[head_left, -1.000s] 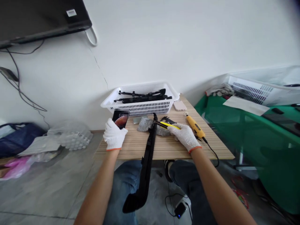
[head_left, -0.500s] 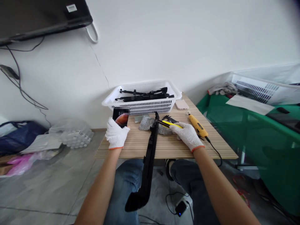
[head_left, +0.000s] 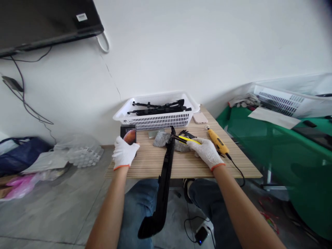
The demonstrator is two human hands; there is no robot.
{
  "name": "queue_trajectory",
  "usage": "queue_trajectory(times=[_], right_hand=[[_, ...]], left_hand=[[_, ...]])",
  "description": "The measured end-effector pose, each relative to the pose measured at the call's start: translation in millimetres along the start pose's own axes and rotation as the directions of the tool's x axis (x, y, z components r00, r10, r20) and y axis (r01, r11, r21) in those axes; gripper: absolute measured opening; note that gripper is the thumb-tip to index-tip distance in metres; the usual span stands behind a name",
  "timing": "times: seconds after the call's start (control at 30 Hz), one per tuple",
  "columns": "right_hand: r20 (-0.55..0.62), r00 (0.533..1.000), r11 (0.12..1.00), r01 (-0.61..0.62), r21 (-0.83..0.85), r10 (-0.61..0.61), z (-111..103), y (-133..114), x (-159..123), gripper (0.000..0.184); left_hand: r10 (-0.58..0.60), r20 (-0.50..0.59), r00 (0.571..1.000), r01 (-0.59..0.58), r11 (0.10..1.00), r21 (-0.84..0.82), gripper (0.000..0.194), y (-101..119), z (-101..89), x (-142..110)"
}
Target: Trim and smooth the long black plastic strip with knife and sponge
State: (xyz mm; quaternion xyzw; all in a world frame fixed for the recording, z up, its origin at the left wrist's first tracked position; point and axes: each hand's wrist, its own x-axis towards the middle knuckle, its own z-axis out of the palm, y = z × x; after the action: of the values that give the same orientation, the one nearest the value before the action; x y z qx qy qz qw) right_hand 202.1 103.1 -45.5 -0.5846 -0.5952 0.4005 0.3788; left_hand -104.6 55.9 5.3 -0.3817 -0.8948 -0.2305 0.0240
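Phone (head_left: 129, 135) sticks out beyond the left hand (head_left: 124, 152) clasping it; the right hand (head_left: 206, 152) pinches the yellow-and-black tool (head_left: 187, 139).

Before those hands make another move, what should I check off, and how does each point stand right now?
1. Both hands gloved: ok.
2. Right hand gripping the yellow-and-black tool: ok.
3. Left hand free: not ok, it holds a phone.
4. Long black part wholly over the table: not ok, it juts past the front edge.
5. Corded yellow tool switched off: cannot tell.
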Motion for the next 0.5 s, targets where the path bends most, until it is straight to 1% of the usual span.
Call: queue_trajectory(times=[0.03,0.1,0.2,0.33,0.5], right_hand=[[0.006,1.0,1.0,-0.002,0.0,0.002,0,-1,0,0.043],[0.016,1.0,1.0,-0.005,0.004,0.005,0,-2,0,0.042],[0.015,1.0,1.0,-0.009,0.011,0.009,0,-5,-1,0.042],[0.011,1.0,0.999,-0.009,0.05,0.009,0,-6,-2,0.041],[0.016,1.0,0.999,0.009,0.049,-0.01,1,-5,-3,0.042]], left_hand=[[-0.015,0.061,0.998,0.014,1.0,0.021,0.081,-4,-4.2,5],[-0.039,0.14,0.989,0.025,0.995,0.101,0.078,-10,-9.3,17],[-0.008,0.215,0.977,-0.037,0.978,0.205,0.076,-15,-8.0,32],[0.046,0.314,0.948,-0.137,0.952,0.274,0.072,-9,-0.6,47],[0.122,0.368,0.922,-0.246,0.918,0.311,0.072,4,3.6,61]])
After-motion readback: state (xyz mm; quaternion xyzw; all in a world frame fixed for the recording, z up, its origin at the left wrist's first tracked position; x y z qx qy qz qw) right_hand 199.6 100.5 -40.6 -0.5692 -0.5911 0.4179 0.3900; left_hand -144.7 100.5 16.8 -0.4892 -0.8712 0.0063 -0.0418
